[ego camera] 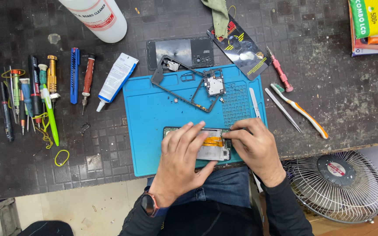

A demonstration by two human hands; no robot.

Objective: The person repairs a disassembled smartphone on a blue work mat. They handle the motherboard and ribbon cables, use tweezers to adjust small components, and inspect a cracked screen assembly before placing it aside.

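1. Both hands rest on an opened phone (213, 147) that lies at the near edge of a blue work mat (154, 131); the left hand (181, 157) lies flat over its left part with fingers spread, probably to keep it from sliding; it presses and does not grip.
2. The right hand (252, 146) bends at the wrist, fingertips pinched together at the phone's right end; if something small sits between them, one cannot tell.
3. An orange flat cable (213, 141) shows between the two hands, on the phone's inside.
4. The forearms come in from below in dark sleeves; a watch (148, 204) sits on the left wrist.
5. Removed parts lie farther up the mat, within reach: a black frame (176, 83) and a small circuit board (215, 84); tweezers (282, 109) and a toothbrush (300, 111) lie to the right, screwdrivers (51, 78) well apart to the left.
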